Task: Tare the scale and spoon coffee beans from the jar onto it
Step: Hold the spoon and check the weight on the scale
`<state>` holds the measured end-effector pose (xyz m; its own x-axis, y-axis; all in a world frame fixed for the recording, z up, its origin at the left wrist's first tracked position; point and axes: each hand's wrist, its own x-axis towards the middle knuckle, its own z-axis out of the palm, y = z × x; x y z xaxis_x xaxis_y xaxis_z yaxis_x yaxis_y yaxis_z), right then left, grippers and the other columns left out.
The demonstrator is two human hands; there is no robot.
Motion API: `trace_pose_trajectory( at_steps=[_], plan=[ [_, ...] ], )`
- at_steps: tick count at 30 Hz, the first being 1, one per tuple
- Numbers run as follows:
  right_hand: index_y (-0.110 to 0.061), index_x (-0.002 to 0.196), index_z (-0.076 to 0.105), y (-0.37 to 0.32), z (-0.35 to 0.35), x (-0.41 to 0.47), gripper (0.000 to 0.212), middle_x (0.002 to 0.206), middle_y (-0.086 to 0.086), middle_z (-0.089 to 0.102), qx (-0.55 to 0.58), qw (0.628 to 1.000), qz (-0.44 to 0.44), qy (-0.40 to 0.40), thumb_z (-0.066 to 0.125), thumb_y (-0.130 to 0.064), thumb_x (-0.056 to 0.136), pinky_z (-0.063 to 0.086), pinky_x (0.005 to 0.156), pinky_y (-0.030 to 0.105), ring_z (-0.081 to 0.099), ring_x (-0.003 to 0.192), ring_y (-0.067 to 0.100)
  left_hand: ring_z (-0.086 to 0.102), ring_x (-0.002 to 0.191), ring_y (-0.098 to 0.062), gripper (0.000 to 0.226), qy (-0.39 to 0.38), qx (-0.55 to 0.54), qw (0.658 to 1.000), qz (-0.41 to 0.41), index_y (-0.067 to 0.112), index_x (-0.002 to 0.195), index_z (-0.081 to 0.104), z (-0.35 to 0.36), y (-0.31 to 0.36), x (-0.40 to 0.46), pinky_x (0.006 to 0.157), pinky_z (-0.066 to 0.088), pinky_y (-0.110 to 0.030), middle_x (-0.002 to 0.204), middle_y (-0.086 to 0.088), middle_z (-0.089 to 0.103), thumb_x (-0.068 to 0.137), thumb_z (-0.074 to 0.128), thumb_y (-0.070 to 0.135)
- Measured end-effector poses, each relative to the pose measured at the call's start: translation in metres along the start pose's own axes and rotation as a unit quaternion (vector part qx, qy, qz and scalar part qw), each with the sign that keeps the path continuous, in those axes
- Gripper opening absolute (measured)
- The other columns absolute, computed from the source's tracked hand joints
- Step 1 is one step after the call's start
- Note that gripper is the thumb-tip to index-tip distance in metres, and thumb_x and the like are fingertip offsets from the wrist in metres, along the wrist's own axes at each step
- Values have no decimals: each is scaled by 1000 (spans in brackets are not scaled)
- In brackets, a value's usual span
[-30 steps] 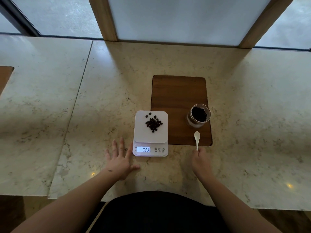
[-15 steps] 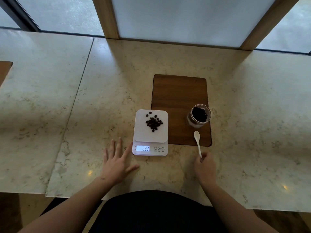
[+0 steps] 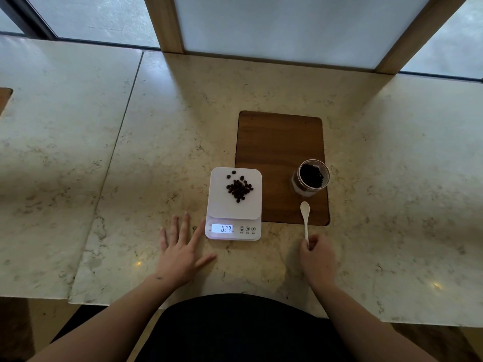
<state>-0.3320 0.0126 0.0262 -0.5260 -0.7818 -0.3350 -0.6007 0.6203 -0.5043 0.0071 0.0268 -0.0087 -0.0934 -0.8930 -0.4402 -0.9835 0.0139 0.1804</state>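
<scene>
Scale: small white square-topped digital scale (image 3: 234, 205) on the pale marble counter (image 3: 130, 152), far right corner overlapping the board edge; lit display reads 0.23 (unit not legible).
Beans on scale: loose pile of dark brown coffee beans (image 3: 239, 188) near the platform's middle, a few strays toward its far edge.
Jar: short clear glass jar (image 3: 310, 178), no lid, upright, dark beans inside; stands on the board near its right edge.
Board: flat brown wooden rectangular board (image 3: 279, 142) lying on the counter, right of and behind the scale.
Spoon: small white plastic spoon (image 3: 305, 218), bowl resting on the board's near edge just in front of the jar, handle running back toward the person; bowl looks empty.
Left hand: left hand (image 3: 183, 253) flat on the counter, palm down, fingers spread, holding nothing; index fingertip right by the scale's near-left corner (contact unclear).
Right hand: right hand (image 3: 317, 258) curled closed around the spoon handle's end, on the counter, near side of the board.
</scene>
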Motion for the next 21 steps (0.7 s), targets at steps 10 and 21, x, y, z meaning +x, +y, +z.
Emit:
trace_pose_trajectory(
  at_steps=[10,21],
  plan=[
    [-20,87,58,5,-3,6,9,78,-8,60,4,1000,-10,-20,66,-25,88,41,54,23,57,71,6,-42,141,-30,95,-16,0,1000,-5,46,152,-25,-1,1,2,115,-20,-61,159,-8,-36,77,9,95],
    [-16,96,53,-13,-7,-7,17,89,-3,52,-54,994,-84,-34,65,-24,86,40,56,24,51,69,10,-45,139,-30,93,-29,5,1000,-9,46,150,-28,-4,2,4,114,-21,-62,158,-8,-38,77,6,94]
  ],
)
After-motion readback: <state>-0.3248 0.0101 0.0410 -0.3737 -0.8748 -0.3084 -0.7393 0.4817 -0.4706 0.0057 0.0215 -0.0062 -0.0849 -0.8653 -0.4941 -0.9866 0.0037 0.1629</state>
